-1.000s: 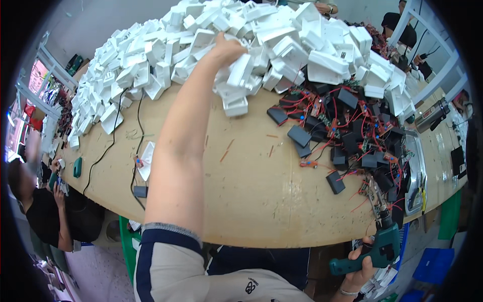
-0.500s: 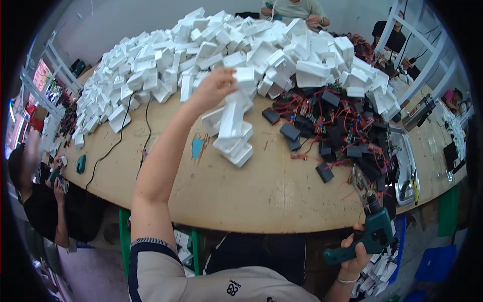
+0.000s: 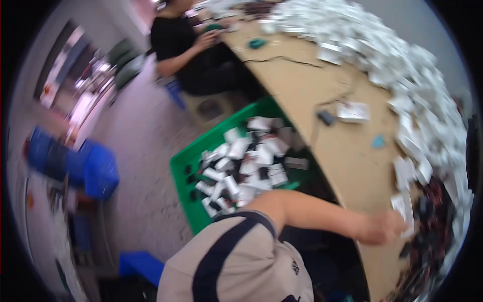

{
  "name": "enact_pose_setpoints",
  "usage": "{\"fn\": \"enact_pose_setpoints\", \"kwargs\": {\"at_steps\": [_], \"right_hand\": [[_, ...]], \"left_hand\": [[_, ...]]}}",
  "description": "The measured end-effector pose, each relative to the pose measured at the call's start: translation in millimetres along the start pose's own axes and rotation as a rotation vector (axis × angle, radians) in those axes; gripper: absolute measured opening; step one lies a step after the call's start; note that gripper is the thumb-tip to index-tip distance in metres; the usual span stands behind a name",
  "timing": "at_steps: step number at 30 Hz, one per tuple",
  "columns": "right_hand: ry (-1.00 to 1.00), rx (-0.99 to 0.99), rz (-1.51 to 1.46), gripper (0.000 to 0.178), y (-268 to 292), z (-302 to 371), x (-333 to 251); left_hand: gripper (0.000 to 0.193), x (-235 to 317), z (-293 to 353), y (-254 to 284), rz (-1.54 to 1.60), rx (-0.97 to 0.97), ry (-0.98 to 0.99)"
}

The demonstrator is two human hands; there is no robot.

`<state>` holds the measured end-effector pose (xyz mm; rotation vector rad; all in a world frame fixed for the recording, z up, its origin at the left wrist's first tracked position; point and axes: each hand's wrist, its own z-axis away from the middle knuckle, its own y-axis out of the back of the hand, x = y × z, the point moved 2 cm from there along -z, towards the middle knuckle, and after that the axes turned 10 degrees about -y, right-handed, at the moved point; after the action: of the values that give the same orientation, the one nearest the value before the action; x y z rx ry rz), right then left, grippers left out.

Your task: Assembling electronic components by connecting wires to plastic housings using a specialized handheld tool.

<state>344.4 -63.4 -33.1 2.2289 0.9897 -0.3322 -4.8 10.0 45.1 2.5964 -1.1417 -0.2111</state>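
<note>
Table top (image 3: 322, 95) is looking like matt tan wood board, smooth. White boxes (image 3: 417, 75) are reading as matt paper card. Green crate (image 3: 187, 173) is showing as hard plastic with a slight sheen. Blue bins (image 3: 95, 171) are looking like plastic too. Sleeve (image 3: 236, 256) is matt woven cloth. Floor (image 3: 141, 131) is appearing dull and smooth; motion blur is hiding finer texture.

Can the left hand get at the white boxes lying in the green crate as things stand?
Probably yes: the left hand is at the table edge holding a white box, and the open green crate lies just below, uncovered.
</note>
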Motion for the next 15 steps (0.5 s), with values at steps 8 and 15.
{"fn": "enact_pose_setpoints", "kwargs": {"at_steps": [8,15], "right_hand": [[0.596,-0.045,-0.06,0.05,-58.7,-105.2,-115.2],[0.599,-0.031,-0.016,0.056,-67.0,-112.4,-91.2]], "left_hand": [[0.015,7.0,27.1,19.5,-0.049,-0.429,0.041],[0.022,-2.1,36.5,13.7,0.154,-0.526,0.562]]}}
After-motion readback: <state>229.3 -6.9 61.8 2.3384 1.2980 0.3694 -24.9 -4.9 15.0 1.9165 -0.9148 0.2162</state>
